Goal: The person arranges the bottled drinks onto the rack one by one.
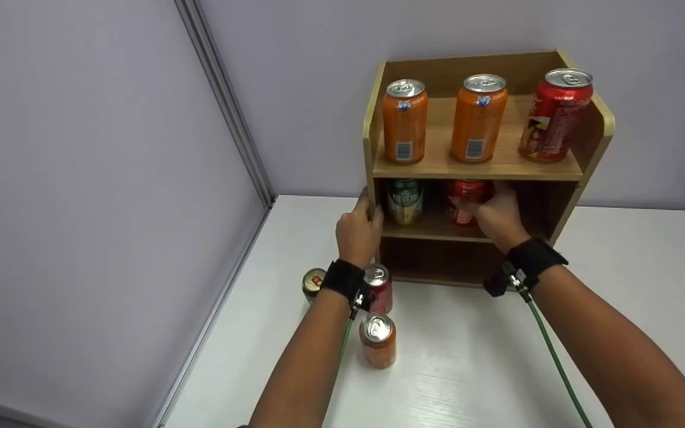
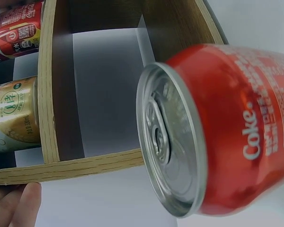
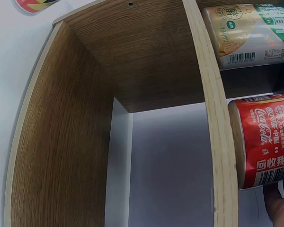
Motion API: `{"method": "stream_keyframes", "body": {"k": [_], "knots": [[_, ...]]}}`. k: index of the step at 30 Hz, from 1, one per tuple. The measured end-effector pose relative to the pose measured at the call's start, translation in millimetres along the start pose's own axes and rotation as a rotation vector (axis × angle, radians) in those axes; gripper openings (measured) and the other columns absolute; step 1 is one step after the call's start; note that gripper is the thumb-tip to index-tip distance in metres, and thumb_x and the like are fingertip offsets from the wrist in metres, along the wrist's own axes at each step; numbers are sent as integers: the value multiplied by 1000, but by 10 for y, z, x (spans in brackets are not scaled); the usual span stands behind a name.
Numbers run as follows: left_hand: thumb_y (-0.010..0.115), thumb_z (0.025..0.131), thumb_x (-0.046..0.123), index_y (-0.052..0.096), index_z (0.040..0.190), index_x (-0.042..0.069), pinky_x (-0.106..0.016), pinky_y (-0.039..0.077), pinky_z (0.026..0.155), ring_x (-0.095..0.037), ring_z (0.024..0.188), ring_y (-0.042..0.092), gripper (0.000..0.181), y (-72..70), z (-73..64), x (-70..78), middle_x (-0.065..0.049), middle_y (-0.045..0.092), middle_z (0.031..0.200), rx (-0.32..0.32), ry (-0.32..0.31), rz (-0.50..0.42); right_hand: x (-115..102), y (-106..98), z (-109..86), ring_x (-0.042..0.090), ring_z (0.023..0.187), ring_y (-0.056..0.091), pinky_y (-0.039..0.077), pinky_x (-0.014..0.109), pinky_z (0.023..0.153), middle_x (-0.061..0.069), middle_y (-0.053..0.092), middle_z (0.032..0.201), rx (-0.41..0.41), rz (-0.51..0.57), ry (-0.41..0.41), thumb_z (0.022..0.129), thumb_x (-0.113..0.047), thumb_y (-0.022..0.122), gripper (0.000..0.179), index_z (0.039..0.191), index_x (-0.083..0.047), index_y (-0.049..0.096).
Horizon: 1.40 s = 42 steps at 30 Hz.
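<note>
My right hand (image 1: 500,217) grips a red Coca-Cola can (image 1: 463,202) on the middle level of a wooden shelf (image 1: 479,172). In the right wrist view, this can (image 3: 270,139) stands close to the front board, with the fingers (image 3: 280,208) at its side. A green and gold can (image 1: 405,202) stands left of it on the same level. My left hand (image 1: 359,235) holds the shelf's left side panel, fingers outside and thumb at the inner front edge. The left wrist view shows those fingers (image 2: 19,205) against the panel's outer face.
On the top level stand two orange cans (image 1: 405,122) (image 1: 478,119) and a red can (image 1: 556,116). Near my left forearm, a dark can (image 1: 314,279), a red Coke can (image 1: 380,291) and an orange can (image 1: 378,342) stand on the white table (image 1: 467,368). Walls rise behind and left.
</note>
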<state>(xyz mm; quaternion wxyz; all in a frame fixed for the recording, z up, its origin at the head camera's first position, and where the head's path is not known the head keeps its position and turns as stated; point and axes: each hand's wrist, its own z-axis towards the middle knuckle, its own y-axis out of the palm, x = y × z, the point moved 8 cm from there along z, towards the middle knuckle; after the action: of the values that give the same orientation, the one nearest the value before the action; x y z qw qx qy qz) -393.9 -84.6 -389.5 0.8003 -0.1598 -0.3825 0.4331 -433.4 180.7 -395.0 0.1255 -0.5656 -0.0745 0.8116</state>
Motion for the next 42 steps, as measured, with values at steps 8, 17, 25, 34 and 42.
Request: {"method": "stream_keyframes", "body": {"k": [8,17,25,34,42], "knots": [[64,94,21,66,113,6,-37,46,50,-17,53,57,24,3,-14,-11,-6,65,67,13,4,3,11,26,-56,24,133,37,27,42,109,9,39,147,-72,-23,67,79,-38,81,96,154,-17,24],[63,94,21,64,92,7,-35,43,49,-15,52,52,14,7,-22,-25,-3,60,62,7,-10,-19,-127,-215,-405,36,137,31,26,51,108,21,33,150,-40,-201,63,79,-43,80,101,151,-2,23],[60,97,23,64,121,7,-33,40,47,-14,49,50,29,7,12,-50,-3,59,60,-14,-13,-11,-345,-530,-674,28,129,41,33,40,105,12,44,140,0,-258,-218,81,-25,81,77,143,-3,41],[62,95,23,61,127,7,-36,46,50,-16,53,57,36,10,0,-55,-7,67,69,1,-6,-8,-503,-908,-884,12,121,47,38,22,98,11,54,129,135,-230,-331,77,-1,81,63,133,-1,53],[63,95,22,64,121,7,-36,43,48,-16,50,53,30,13,7,-7,-4,62,62,4,5,-22,-417,-1257,-1065,22,119,51,42,27,96,16,54,127,289,-106,-296,74,12,77,62,131,4,52]]}}
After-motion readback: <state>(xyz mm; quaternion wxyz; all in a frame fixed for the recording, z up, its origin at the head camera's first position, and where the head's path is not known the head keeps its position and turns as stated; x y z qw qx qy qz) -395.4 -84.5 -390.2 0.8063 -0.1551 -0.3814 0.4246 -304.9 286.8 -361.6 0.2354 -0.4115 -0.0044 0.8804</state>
